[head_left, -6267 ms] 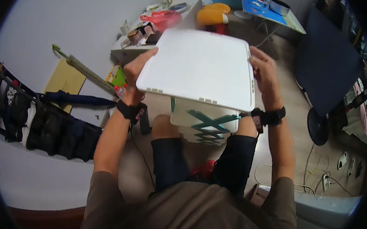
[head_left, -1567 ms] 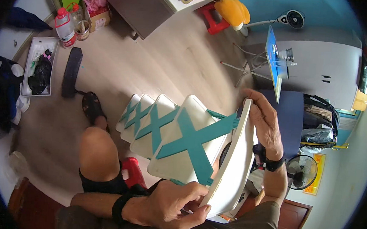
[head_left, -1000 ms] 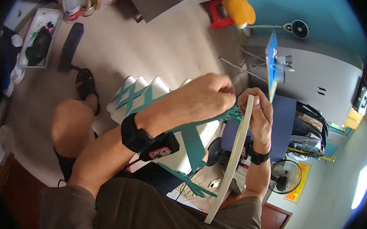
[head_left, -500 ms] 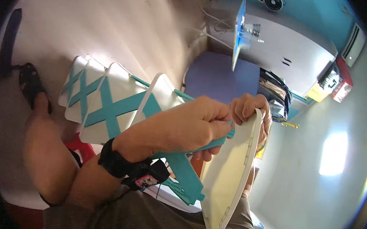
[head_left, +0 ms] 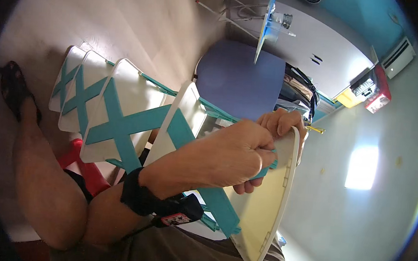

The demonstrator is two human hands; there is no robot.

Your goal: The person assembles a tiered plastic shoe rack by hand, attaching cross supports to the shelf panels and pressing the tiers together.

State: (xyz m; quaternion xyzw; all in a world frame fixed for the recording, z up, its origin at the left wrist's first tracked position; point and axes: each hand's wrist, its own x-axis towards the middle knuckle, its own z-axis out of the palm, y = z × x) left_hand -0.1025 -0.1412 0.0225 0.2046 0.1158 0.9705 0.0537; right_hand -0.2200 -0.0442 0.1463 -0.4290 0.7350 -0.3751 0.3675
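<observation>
A collapsible rack of several white panels (head_left: 124, 88) joined by crossed teal slats (head_left: 144, 122) stretches from the left toward me. My left hand (head_left: 239, 154), with a black strap on its wrist, is closed around the end of a teal slat. That slat end lies close to the inner face of the nearest, cream-white end panel (head_left: 262, 202). My right hand (head_left: 284, 123) is wrapped over the far edge of this end panel, its fingers partly hidden behind the left hand and the panel. Another teal slat (head_left: 220, 209) ends against the panel lower down.
A red plastic object (head_left: 87, 170) sits below the rack beside my bent leg (head_left: 46, 177). Beyond the rack are a blue-purple padded surface (head_left: 241, 79), hanging bags (head_left: 299, 88) and a pale cabinet (head_left: 322, 41). Boxes (head_left: 367, 90) are stacked near an air conditioner (head_left: 399, 57).
The view has shifted, so the room and the rack's far panels sit farther left. My left hand has moved slightly toward the end panel, still gripping the slat; my right hand keeps its hold.
</observation>
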